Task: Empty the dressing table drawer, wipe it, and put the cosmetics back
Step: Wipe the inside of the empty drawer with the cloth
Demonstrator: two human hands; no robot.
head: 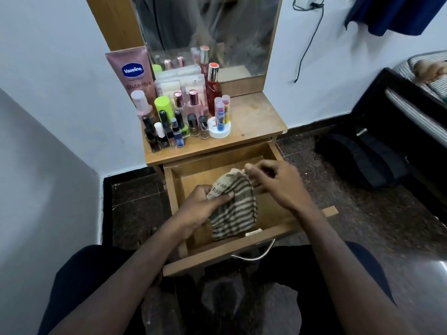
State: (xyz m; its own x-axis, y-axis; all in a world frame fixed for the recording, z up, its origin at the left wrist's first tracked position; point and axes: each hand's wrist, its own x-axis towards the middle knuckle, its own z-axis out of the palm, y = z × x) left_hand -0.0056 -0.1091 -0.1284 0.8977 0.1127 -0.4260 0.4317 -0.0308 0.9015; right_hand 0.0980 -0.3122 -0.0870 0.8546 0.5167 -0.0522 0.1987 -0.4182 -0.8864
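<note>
The wooden drawer [232, 256] of the dressing table is pulled out in front of me. Over it both hands hold a striped cloth [233, 211]. My left hand [197, 212] grips the cloth's left side with thumb across it. My right hand [273, 183] pinches its top edge. A small white item [253, 232] lies at the drawer's front wall. Several cosmetics stand on the left of the table top [254, 117]: a pink Vaseline tube [134, 73], nail polish bottles [167, 134], perfume bottles [212, 88], a white jar [219, 131] with lip balms.
A mirror [208, 32] rises behind the table top. A white wall closes in on the left. A black bag [362, 158] lies on the dark floor at right, beside a bed frame [399, 105]. A cable [307, 44] hangs down the wall.
</note>
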